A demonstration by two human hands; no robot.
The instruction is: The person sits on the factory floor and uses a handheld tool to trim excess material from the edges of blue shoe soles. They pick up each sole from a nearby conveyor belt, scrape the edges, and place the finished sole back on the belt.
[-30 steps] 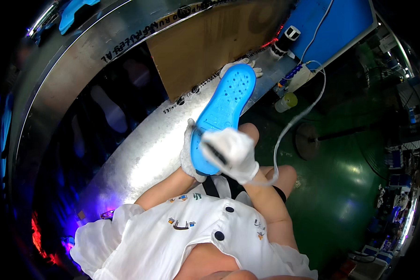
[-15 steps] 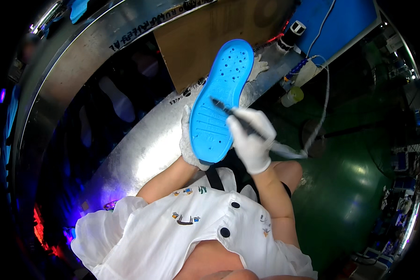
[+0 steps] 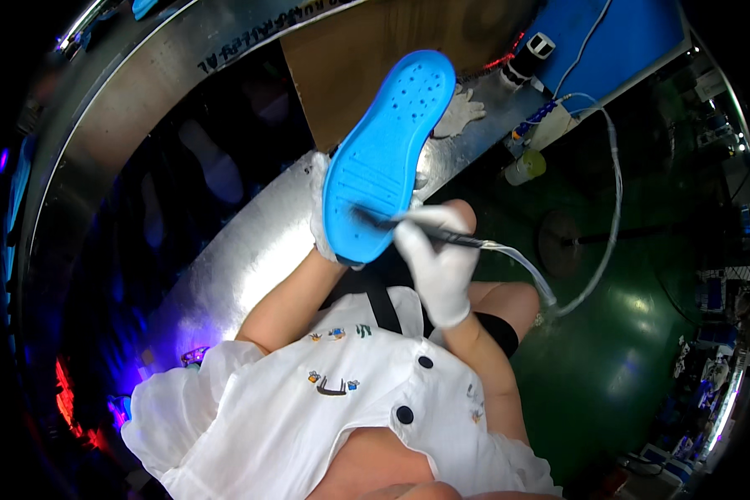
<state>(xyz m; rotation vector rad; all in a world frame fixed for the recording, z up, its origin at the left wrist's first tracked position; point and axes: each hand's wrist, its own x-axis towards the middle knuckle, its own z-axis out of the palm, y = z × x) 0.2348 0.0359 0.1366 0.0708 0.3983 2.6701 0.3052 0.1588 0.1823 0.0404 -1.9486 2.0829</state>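
- Blue sole (image 3: 381, 162): was held up near the metal bench (image 3: 245, 258).
- Was gripped around the heel half by left hand (image 3: 317, 208).
- Was overlapped by a blur-tipped black tool (image 3: 458, 238) clasped in right hand (image 3: 443, 271).

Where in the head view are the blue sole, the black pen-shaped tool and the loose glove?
Blue sole (image 3: 378, 160): head view, middle of the face toward the camera.
Black pen-shaped tool (image 3: 458, 238): head view, rear part of its shaft.
Loose glove (image 3: 458, 117): head view, on its body, short of the fingers.
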